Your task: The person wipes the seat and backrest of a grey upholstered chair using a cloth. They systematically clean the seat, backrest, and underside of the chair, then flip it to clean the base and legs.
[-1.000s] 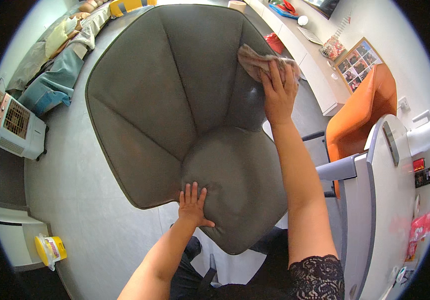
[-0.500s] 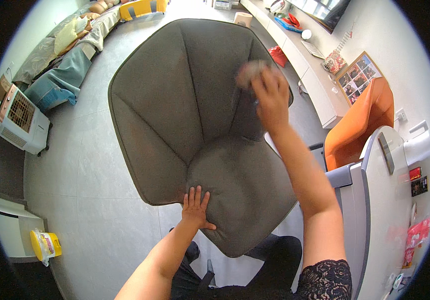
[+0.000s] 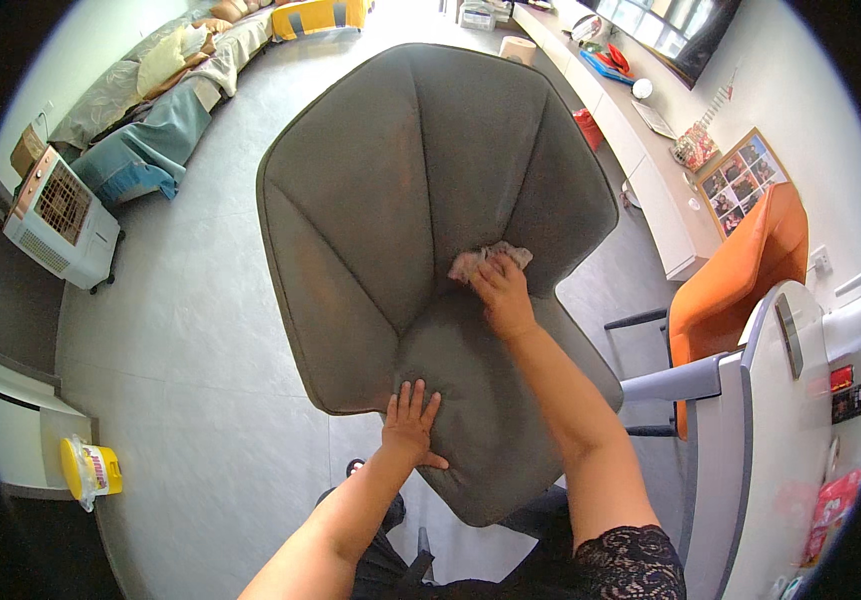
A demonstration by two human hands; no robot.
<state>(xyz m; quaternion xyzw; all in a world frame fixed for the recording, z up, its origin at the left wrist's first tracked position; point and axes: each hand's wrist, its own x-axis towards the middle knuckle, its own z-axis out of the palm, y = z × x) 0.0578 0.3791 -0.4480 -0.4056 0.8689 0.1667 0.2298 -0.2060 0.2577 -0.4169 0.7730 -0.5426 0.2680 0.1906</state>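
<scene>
Right hand (image 3: 503, 294), half closed, grips cloth (image 3: 512, 254) against grey chair backrest (image 3: 475, 170), just above seat (image 3: 470, 400). Left hand (image 3: 409, 430), empty, spread open, lies on seat's left edge.

The right grip (image 3: 503, 297) covers part of a crumpled cloth (image 3: 466, 266). The dark grey chair (image 3: 412, 270) hides much of its own base. Pictures inside the wooden frame (image 3: 743, 185) are too small to make out. The upper edge cuts off the wall screen (image 3: 672, 38), and the left forearm (image 3: 325, 540) leaves through the lower edge.
</scene>
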